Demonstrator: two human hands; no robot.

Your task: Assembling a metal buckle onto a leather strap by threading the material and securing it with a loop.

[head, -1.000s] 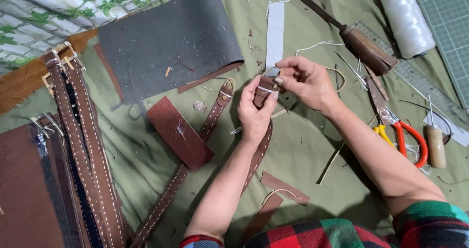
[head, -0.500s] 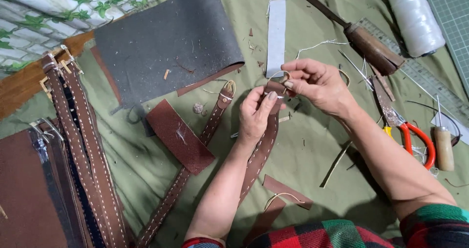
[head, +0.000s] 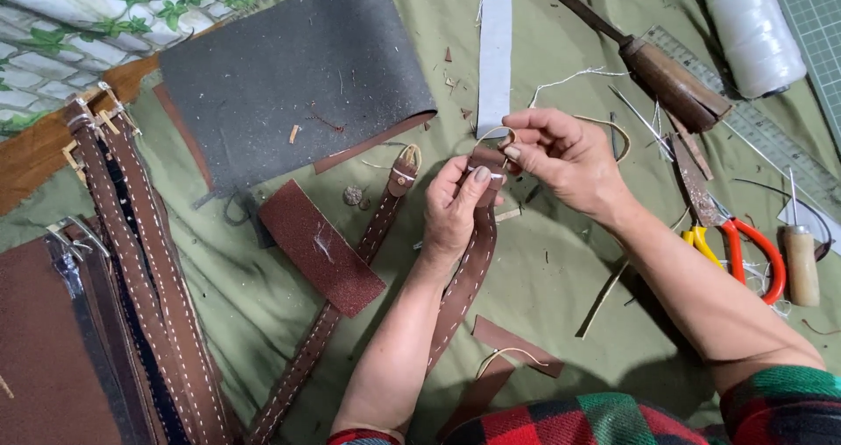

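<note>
Head view: I see both hands meeting at the top end of a brown stitched leather strap. The left hand has its grip closed on the strap end, thumb pressed on top. The right hand pinches the same end from the far side, beside a small metal ring. From the grip, the strap's long axis runs down toward my body, lying on the green desk. Both hands are equally near. The strap is dark brown with pale stitching along both edges.
</note>
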